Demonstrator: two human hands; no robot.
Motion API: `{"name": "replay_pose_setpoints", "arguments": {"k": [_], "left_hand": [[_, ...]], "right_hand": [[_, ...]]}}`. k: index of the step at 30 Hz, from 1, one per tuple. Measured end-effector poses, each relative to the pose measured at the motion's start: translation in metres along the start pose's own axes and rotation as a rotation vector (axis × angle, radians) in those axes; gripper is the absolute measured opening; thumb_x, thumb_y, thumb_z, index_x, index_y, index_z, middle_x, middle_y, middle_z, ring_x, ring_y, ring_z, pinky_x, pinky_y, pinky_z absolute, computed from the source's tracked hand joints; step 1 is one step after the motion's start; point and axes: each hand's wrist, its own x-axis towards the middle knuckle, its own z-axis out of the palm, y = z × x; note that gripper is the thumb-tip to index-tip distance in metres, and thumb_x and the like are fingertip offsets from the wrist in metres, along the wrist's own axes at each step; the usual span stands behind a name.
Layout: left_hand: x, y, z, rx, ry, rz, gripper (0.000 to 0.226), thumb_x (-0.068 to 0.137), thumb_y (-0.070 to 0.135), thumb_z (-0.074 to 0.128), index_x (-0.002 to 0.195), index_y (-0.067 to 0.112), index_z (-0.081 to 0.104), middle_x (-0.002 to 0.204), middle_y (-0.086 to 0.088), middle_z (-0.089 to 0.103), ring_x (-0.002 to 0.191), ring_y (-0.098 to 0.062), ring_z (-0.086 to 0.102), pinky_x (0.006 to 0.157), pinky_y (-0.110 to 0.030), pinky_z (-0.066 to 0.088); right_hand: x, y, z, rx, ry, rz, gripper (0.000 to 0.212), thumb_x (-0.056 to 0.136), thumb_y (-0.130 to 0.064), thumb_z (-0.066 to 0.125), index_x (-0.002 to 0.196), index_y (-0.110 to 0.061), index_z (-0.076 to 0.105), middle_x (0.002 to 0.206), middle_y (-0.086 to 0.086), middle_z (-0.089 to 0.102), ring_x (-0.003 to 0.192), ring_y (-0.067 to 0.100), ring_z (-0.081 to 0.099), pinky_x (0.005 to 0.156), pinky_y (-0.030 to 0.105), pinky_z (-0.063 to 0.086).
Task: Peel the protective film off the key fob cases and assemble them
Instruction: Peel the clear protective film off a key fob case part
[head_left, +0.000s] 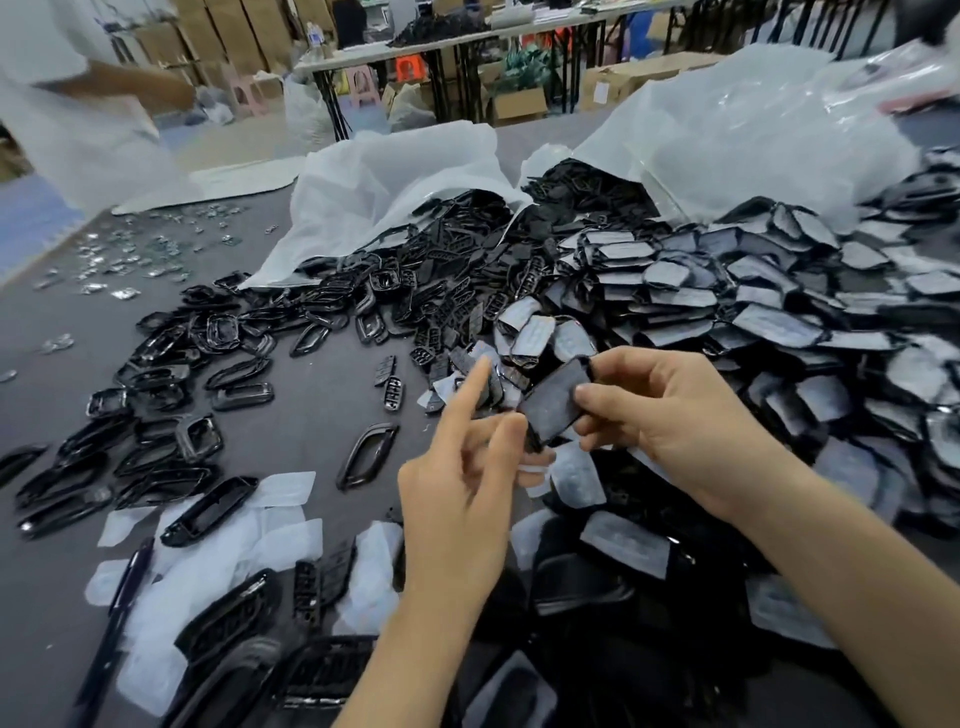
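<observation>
Above the near middle of the grey bench (311, 421), raised clear of the heaps: a black key fob case shell (551, 402), tilted, dull broad face up. Clamped at its right end by the right hand (670, 415), thumb over the far edge and curled fingertips on the near edge. Gripped at its lower left corner by the left hand (462, 478), thumb tip pressed to the edge, lower fingers curled beneath, forefinger straight and pointing toward the far edge. Just below that corner, by the curled fingers, a scrap of white film (532, 470), too blurred to tell whether attached to the shell. Across the right half of the bench, a deep heap of film-covered shells (753, 317), spilling from a large white plastic bag (753, 124). At the middle of the far side, a second white bag (384, 182) with black parts tumbling out. Over the left half, scattered glossy black frames (171, 364), and between them and the heap a few small black button grids (393, 392). By the near-left corner, loose peeled film sheets (283, 491), more frames among them, and a dark pen (127, 582) lying partly on the films. Toward the far-left corner, a scatter of small clear shiny pieces (135, 254).
</observation>
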Motion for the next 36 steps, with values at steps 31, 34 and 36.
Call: {"name": "replay_pose_setpoints", "arguments": {"k": [31, 34, 36], "left_hand": [[0.000, 0.003, 0.000, -0.031, -0.105, -0.052, 0.018, 0.092, 0.020, 0.061, 0.095, 0.037, 0.066, 0.068, 0.005, 0.073, 0.058, -0.012, 0.071, 0.056, -0.023, 0.057], [0.002, 0.002, 0.001, -0.116, -0.113, -0.114, 0.028, 0.090, 0.006, 0.063, 0.095, 0.034, 0.067, 0.076, 0.005, 0.075, 0.065, -0.014, 0.073, 0.061, -0.023, 0.058], [0.004, 0.002, 0.000, -0.154, -0.092, -0.155, 0.030, 0.089, 0.002, 0.063, 0.093, 0.031, 0.068, 0.079, 0.006, 0.076, 0.066, -0.014, 0.073, 0.060, -0.020, 0.057]], "right_hand": [[-0.006, 0.010, 0.014, -0.182, 0.020, -0.118, 0.012, 0.089, -0.007, 0.062, 0.079, 0.000, 0.064, 0.057, 0.001, 0.060, 0.046, 0.012, 0.057, 0.042, 0.022, 0.047], [-0.006, 0.012, 0.014, -0.125, 0.021, -0.110, 0.007, 0.086, -0.005, 0.063, 0.081, -0.001, 0.065, 0.057, 0.003, 0.062, 0.046, 0.014, 0.059, 0.044, 0.021, 0.049], [-0.005, 0.012, 0.014, -0.108, 0.012, -0.101, 0.004, 0.086, -0.001, 0.064, 0.082, -0.002, 0.065, 0.057, 0.003, 0.063, 0.047, 0.015, 0.061, 0.046, 0.021, 0.051]]}}
